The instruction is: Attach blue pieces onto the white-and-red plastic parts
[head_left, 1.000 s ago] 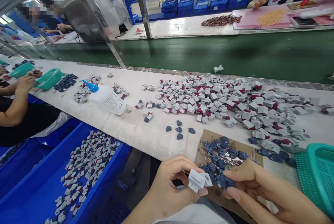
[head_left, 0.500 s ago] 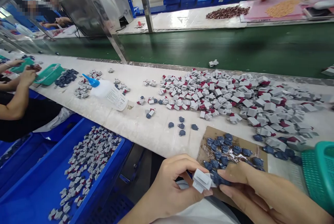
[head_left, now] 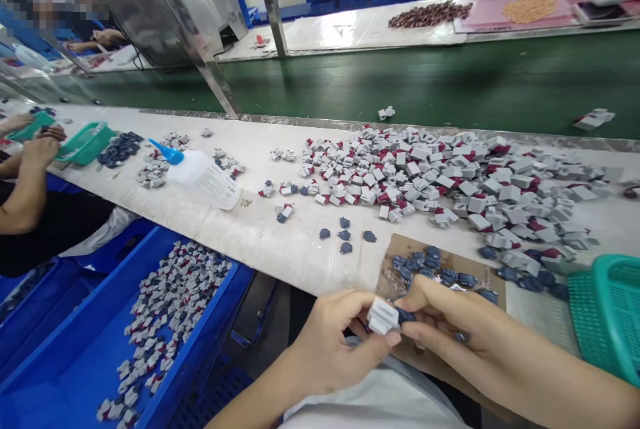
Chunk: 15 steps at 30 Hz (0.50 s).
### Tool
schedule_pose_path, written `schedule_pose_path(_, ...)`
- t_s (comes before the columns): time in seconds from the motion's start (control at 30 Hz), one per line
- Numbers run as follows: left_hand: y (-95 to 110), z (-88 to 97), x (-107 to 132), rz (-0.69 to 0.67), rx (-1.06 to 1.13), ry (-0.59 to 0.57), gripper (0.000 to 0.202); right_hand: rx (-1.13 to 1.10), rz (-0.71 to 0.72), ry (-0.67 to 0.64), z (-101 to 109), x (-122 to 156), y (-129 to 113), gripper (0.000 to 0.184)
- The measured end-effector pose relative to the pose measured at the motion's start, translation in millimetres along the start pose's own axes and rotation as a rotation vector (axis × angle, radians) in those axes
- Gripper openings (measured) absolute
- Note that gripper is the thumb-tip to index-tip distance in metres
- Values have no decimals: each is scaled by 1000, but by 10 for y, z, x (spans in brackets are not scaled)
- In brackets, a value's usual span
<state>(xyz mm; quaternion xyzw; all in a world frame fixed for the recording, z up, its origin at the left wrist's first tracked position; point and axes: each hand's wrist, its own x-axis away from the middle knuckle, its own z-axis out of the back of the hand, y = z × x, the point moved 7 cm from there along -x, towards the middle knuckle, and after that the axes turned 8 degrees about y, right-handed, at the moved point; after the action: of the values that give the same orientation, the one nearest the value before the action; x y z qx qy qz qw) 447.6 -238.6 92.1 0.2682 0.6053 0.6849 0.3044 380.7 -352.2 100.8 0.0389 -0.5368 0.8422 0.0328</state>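
Between thumb and fingers, my left hand (head_left: 345, 332) grips a small grey plastic block (head_left: 383, 316) with ridged sides. My right hand (head_left: 440, 316) pinches a dark blue plastic piece (head_left: 406, 316), pressed against the block's right side; the fingers hide part of the joint. Just beyond my hands lies a brown cardboard sheet (head_left: 387, 279) bearing several wet-looking dark blue pieces (head_left: 433, 256). A few more blue pieces (head_left: 344, 235) sit loose on the white table to its left. Behind is a big heap of grey and dark red parts (head_left: 415, 172).
A white bottle with blue nozzle (head_left: 203, 179) lies on the table. At right stands a green basket (head_left: 607, 322); at lower left, a blue bin (head_left: 65, 349) of grey, red and blue parts. A green conveyor (head_left: 350, 86) runs behind. Co-workers' hands (head_left: 43, 142) show at left.
My hands have brought the blue piece and the grey block closer together, and the right hand has shifted left and up. Grey parts on the conveyor have moved left.
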Motion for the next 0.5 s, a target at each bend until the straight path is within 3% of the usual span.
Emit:
schedule_pose_path(0.07,14,-5,-31,-33,-59,-51,31,-83,-64,-51,-34,-25,59,21)
schedule_pose_path(0.13,24,4,-55,-64,-70,-33,24,-167,-96,-95,-79,-67,69,22)
schedule_pose_path(0.17,13,6,-64,-59,-53,-9,25,-229,-129,-53,-67,-107,75,25)
schedule_pose_path(0.3,-24,-31,-87,-43,34,109,40,-551,-362,435,72,-257,139,51)
schedule_pose_path(0.33,3,-44,-92,-77,35,136,40,-612,-411,493,38,-283,121,58)
schedule_pose_path(0.43,157,-61,-95,-243,-49,239,39,-733,-489,398,-198,-377,-38,67)
schedule_pose_path(0.5,237,-82,-92,-320,-109,292,38,-804,-446,334,-312,-419,-163,66)
